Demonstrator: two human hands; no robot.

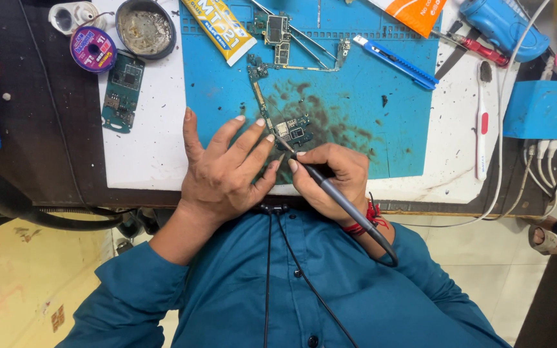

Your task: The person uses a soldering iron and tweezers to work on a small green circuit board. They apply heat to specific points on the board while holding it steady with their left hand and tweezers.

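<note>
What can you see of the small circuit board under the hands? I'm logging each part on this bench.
The small green circuit board lies flat on the stained blue work mat, near its front edge. It carries dark square chips and silvery metal shields, and a thin narrow strip runs from it toward the mat's back. The left hand rests its fingertips at its near-left edge. The right hand holds a grey pen-shaped soldering iron, tip at its near edge.
</note>
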